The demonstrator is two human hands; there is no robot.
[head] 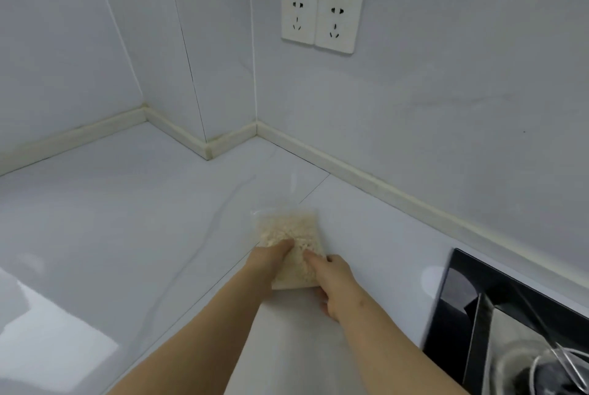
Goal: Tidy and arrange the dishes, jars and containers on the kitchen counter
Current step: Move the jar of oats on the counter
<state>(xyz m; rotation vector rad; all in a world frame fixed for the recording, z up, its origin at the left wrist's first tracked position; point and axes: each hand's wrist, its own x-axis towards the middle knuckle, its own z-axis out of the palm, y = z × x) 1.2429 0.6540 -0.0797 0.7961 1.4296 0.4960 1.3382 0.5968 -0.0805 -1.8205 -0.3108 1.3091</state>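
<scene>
Left hand [271, 258] and right hand [338, 283], fingers curled, grip the bag [287, 227]; I judge it soft, light, saggy, best cradled underneath.

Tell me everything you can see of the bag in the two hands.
The bag is a clear plastic pouch packed with pale beige, crumbly contents, roughly rectangular, its empty clear top pointing toward the wall. It is low over the white counter, contact unclear. The left hand grips its left side, the right hand its near right corner.
</scene>
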